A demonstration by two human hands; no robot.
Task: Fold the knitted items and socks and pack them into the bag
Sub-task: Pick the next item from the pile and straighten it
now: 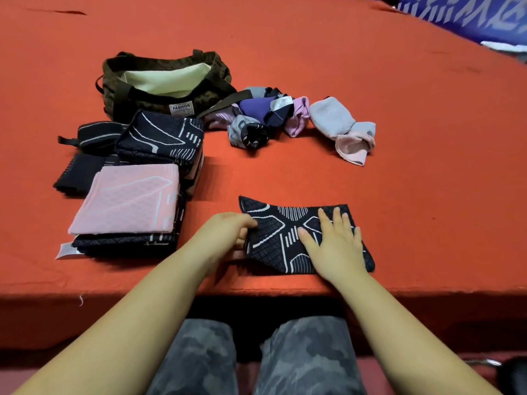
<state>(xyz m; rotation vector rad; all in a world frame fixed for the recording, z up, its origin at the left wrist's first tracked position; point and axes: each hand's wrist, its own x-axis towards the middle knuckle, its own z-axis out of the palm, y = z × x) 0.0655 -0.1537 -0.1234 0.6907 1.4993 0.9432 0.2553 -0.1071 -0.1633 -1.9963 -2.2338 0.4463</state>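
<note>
Your right hand (332, 240) lay flat, fingers spread, pinning the dark knitted piece (288, 238) near the table's near edge, while your left hand (228, 232) pinched its left edge, probably to fold it.

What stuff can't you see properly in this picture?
- Inside of the bag, head view: only pale lining shows; the near wall hides the bottom.
- Lower pieces of the folded stack: covered by the pink piece.
- Left hand fingertips: tucked at the dark knitted piece.
- Sock pile: count unclear, tangled.
</note>
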